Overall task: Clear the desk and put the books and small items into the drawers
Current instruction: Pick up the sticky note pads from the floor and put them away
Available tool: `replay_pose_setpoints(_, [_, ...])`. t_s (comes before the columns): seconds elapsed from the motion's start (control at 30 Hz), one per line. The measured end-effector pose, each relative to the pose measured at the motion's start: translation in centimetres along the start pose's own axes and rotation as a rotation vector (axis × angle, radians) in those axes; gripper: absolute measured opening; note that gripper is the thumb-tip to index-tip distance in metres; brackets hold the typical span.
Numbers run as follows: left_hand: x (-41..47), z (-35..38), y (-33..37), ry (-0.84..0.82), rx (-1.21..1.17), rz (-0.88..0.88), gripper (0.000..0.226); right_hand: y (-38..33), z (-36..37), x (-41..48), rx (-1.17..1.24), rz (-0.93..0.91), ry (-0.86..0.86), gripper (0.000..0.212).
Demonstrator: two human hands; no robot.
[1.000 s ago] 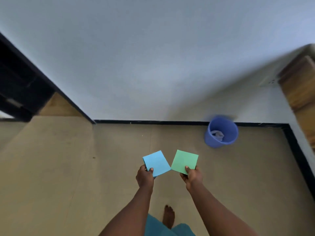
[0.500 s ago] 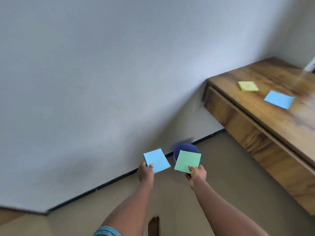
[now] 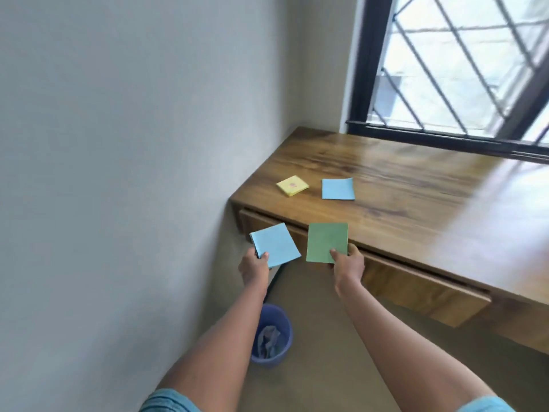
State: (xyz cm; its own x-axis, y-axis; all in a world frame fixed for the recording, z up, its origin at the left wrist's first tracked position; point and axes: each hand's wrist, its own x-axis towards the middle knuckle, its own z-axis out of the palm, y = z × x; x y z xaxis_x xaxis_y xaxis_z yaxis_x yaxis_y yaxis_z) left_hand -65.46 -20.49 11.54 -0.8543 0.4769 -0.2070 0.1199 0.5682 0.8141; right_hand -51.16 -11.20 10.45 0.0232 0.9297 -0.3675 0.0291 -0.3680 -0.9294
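**Hands swung round to the table edge, one pad in each**

Both hands have come round from the bare wall and floor of half a second ago and now hover at the table's (image 3: 416, 203) near-left corner. The blue bin (image 3: 282, 350), which was behind the green pad, now sits on the floor at 6 o'clock of the left hand.

Both arms reach forward, nearly straight, with the backs of the hands up. The left hand (image 3: 255, 267) pinches the light-blue pad (image 3: 274, 244) at its near corner, thumb on top and fingers underneath. The pad tilts toward 1 o'clock, clear of the table. The right hand (image 3: 347, 266) holds the green pad (image 3: 326, 242) the same way by its near-right corner. That pad is held flat and overlaps the table's front edge and the drawer front (image 3: 416, 289) in this view. The two pads lie just beside each other, not touching.

On the table, at 12 o'clock of the hands, lie a yellow pad (image 3: 292, 185) and a blue sheet (image 3: 338, 188), near each other but apart. The barred window (image 3: 460, 69) is at 1 o'clock, behind the table.
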Motion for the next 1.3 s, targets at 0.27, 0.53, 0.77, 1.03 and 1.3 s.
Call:
replay_pose_setpoints(0.27, [2.9, 12.5, 11.0, -0.245, -0.063, 0.072, 0.048, -6.6, -7.9, 11.6, -0.03, -0.05, 0.237, 0.037])
replay_pose_setpoints(0.53, [4.4, 23.6, 17.3, -0.414, -0.069, -0.026, 0.049, -9.0, -13.5, 19.5, -0.176, 0.001, 0.347, 0.033])
replay_pose_setpoints(0.77, [4.7, 29.3, 21.0, -0.419, 0.128, 0.1, 0.059, -9.5, -14.4, 22.6, -0.246, 0.068, 0.423, 0.035])
replay_pose_setpoints(1.03, [4.3, 30.1, 20.8, -0.295, 0.363, 0.317, 0.058, -7.7, -13.9, 22.8, -0.588, -0.003, 0.555, 0.043])
replay_pose_setpoints(1.3, [3.9, 24.2, 15.0, -0.202, 0.52, 0.822, 0.031, -6.8, -13.3, 22.5, -0.59, -0.107, 0.671, 0.039])
